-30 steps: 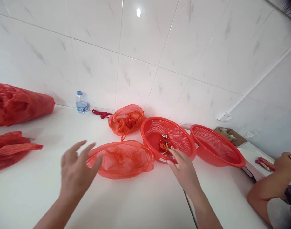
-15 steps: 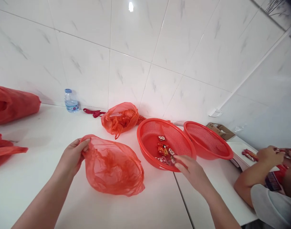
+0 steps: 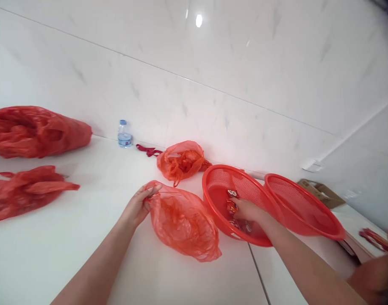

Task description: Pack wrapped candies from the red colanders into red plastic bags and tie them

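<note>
My left hand (image 3: pixel 137 206) pinches the rim of a thin red plastic bag (image 3: pixel 184 222) that lies crumpled on the white counter. My right hand (image 3: pixel 248 210) reaches down inside a red mesh basket (image 3: pixel 220 180), with its fingers among several small wrapped sweets (image 3: pixel 231 206) on the basket's floor. The fingers curl over the sweets, and whether they grip one is hidden.
A second red basket (image 3: pixel 303 207) sits right of the first. Another red bag (image 3: pixel 180 161), a red ribbon (image 3: pixel 148 150) and a small water bottle (image 3: pixel 124 134) stand by the tiled wall. Two large red bags (image 3: pixel 31 131) lie at left. Another person's arm (image 3: pixel 376 277) shows at bottom right.
My left hand took hold of the bag's rim and lifted it. My right hand moved from the basket's near rim down into the basket among the sweets. The view swung right.
</note>
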Demonstrator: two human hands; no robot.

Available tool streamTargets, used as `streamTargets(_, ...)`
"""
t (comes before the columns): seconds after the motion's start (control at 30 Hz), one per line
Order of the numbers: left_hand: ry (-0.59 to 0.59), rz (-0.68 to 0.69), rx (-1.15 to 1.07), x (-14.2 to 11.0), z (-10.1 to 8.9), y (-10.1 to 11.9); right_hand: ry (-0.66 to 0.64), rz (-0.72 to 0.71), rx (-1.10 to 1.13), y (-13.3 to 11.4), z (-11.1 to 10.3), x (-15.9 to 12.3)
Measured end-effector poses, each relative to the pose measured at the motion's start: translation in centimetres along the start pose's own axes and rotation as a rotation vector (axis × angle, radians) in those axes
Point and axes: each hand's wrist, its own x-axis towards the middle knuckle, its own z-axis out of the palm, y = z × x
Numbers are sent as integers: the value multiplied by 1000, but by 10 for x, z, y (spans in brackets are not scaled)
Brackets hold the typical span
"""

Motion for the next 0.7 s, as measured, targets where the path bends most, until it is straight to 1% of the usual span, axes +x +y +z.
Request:
streamTargets(0.07, -72, -4, -12, 0, -2, 0, 48, -15, -74, -4, -3, 3)
streamTargets(0.1, -93, -3, -22, 0, -3, -1, 107, -15, -120, -8, -6, 3)
streamTargets(0.17, -133, 4, -40, 1, -5, -1, 275, -14, -187, -22, -15, 0)
streamTargets(0.23, -183, 13, -42, 2, -7, -2, 464, -46, -159, -47, -24, -13)
streamTargets(0.27, -204, 18, -44, 2, -8, -2, 542, -88, -108, -63, -27, -22)
streamTargets(0.3, -222, 21, -47, 3, -9, -3, 609, -153, -49, -81, -28, -33)
streamTargets(0.33, -237, 22, -52, 3, -11, -3, 636, -248, 2, -100, -26, -44)
streamTargets(0.37, -247, 22, -57, 4, -12, -3, 615, -365, 42, -119, -23, -55)
streamTargets(0.4, -252, 22, -59, 4, -13, -4, 564, -506, 83, -136, -17, -64)
streamTargets(0.43, -254, 23, -57, 4, -14, -4, 479, -613, 114, -152, -9, -71)
streamTargets(0.5, -248, 28, -54, 4, -16, -3, 337, -701, 138, -176, 10, -72)
streamTargets(0.53, -244, 32, -55, 4, -16, -2, 293, -689, 127, -184, 21, -67)
streamTargets(0.57, -243, 34, -60, 4, -17, -2, 278, -653, 103, -189, 31, -58)
streamTargets(0.63, -243, 39, -86, 5, -19, 0, 306, -532, 38, -193, 49, -34)
streamTargets(0.7, -244, 47, -120, 5, -21, 1, 336, -403, -17, -192, 63, -11)
